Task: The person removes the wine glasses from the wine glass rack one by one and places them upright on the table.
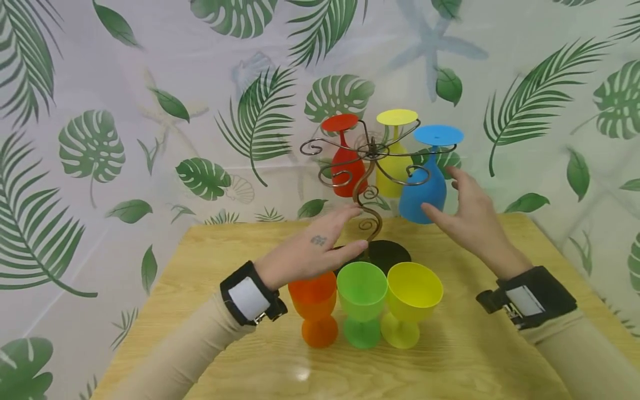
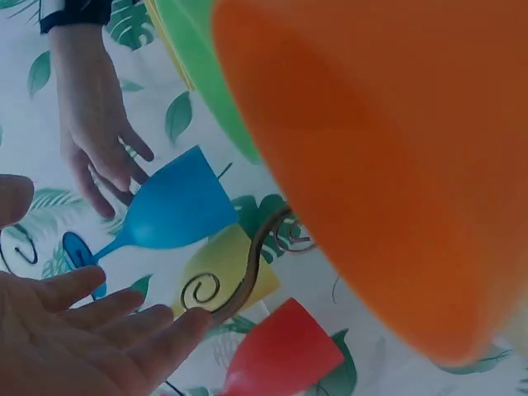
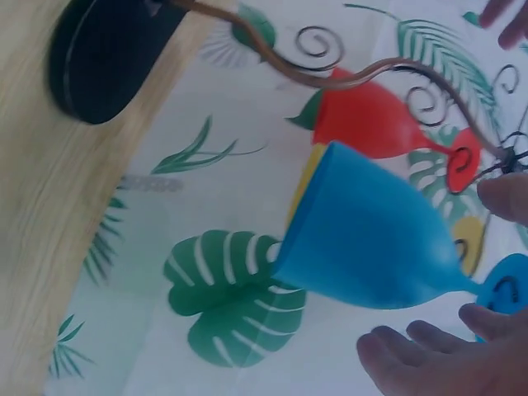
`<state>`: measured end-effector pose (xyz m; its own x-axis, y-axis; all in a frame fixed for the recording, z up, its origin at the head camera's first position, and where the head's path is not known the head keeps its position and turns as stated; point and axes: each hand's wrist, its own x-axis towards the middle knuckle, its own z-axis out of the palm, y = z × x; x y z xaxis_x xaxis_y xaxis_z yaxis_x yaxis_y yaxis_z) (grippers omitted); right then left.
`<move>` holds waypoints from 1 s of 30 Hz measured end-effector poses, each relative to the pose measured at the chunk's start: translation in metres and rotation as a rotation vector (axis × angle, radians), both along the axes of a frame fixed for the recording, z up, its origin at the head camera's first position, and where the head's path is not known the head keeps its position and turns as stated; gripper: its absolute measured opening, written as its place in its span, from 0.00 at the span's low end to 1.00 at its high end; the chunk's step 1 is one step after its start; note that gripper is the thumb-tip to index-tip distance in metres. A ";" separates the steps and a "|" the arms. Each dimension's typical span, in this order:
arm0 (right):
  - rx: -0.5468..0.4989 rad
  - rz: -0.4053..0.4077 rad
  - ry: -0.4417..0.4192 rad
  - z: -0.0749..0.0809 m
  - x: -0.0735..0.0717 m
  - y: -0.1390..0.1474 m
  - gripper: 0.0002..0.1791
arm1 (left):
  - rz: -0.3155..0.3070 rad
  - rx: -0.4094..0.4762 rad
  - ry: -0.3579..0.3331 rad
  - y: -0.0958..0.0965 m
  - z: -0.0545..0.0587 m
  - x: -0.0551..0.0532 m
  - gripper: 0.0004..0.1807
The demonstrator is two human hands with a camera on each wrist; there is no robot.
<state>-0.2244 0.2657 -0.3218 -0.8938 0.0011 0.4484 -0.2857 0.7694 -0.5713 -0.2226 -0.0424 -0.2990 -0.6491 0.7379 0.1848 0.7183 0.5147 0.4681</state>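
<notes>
A metal goblet rack (image 1: 372, 149) with curled arms stands on a round black base (image 1: 395, 253). Upside down from its arms hang a red goblet (image 1: 348, 175), a yellow goblet (image 1: 390, 189) and a blue goblet (image 1: 425, 194). My right hand (image 1: 472, 216) is spread beside the blue goblet, fingers along its right side and thumb in front of the bowl. On the other side, my left hand (image 1: 320, 244) reaches with extended fingers toward the rack's twisted stem (image 2: 254, 268); a fingertip overlaps the stem in the left wrist view. Neither hand grips anything.
In front of the rack, upright in a row, stand an orange goblet (image 1: 320, 305), a green goblet (image 1: 362, 286) and a second yellow goblet (image 1: 415, 289). The left forearm passes close beside the orange one. A leaf-patterned sheet (image 1: 165, 211) hangs behind the wooden table (image 1: 240, 361).
</notes>
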 end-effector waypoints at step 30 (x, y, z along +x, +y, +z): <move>-0.076 0.035 0.045 -0.008 -0.033 0.005 0.42 | 0.050 0.039 -0.328 0.121 -0.005 -0.063 0.42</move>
